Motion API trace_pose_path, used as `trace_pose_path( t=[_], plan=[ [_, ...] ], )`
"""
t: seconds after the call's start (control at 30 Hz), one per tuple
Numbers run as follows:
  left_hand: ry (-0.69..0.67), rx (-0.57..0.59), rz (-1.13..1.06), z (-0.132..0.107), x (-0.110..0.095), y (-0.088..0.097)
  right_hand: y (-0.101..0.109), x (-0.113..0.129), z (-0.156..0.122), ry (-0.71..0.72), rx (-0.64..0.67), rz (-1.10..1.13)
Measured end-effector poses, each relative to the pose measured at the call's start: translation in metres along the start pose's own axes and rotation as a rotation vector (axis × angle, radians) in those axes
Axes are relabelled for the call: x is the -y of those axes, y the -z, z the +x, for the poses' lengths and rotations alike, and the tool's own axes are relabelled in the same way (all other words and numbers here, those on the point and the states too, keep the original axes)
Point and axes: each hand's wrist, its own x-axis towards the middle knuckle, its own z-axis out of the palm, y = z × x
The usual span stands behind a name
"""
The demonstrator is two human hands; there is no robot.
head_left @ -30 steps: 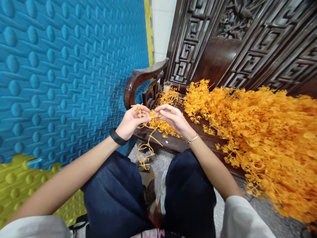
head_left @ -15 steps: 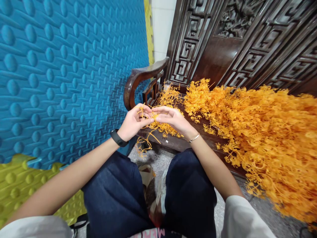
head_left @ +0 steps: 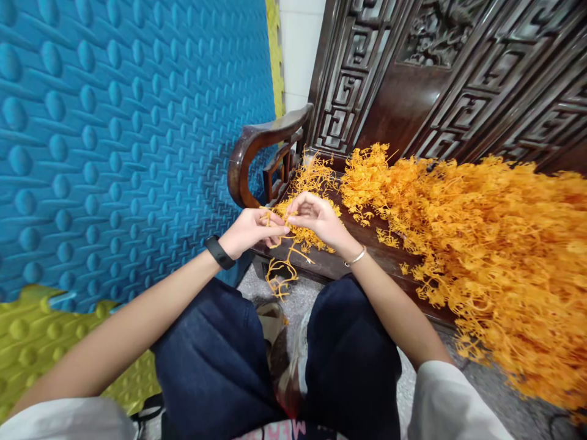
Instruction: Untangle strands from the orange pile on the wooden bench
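My left hand (head_left: 250,233) is closed, with thumb and fingers pinched on a thin, branching orange plastic strand (head_left: 282,269). Loops and curled ends of that strand dangle below the fingers, over the gap before the seat edge. Close by on the right, my right hand (head_left: 321,223) is bent in a pinch, its thumb and fingertips on an orange bit too small to make out clearly, which looks like part of the strand. Just behind both hands, a smaller pile of orange pieces (head_left: 316,177) lies on the dark wooden seat (head_left: 367,239), partly covered by the fingers.
A large heap of orange plastic pieces (head_left: 504,244) fills the seat's right side and spills over its front. The carved wooden backrest (head_left: 398,110) stands behind, with a curved armrest (head_left: 241,162) to the left. Blue textured matting (head_left: 114,153) rises along the left.
Both hands have come slightly lower, and the fingertips have drawn a little apart. The dangling strand has swung right and hangs lower. My right hand's fingers have curled more.
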Motion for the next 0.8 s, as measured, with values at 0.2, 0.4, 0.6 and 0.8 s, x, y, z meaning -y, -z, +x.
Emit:
trace_pose_path(
  t=[0.2,0.4,0.6,0.8],
  plan=[
    [-0.005,0.101,0.071,-0.001,-0.002,0.003,-0.004,-0.002,0.0,0.049,-0.051,-0.051],
    [-0.025,0.128,0.133,0.0,0.0,0.002,-0.014,-0.003,0.001,0.091,-0.124,-0.083],
    [-0.151,-0.056,0.075,0.004,-0.001,-0.006,-0.018,-0.011,0.013,0.047,-0.341,-0.058],
    [-0.096,-0.055,0.016,0.012,-0.002,-0.01,-0.026,-0.021,0.029,-0.007,-0.495,-0.079]
  ],
)
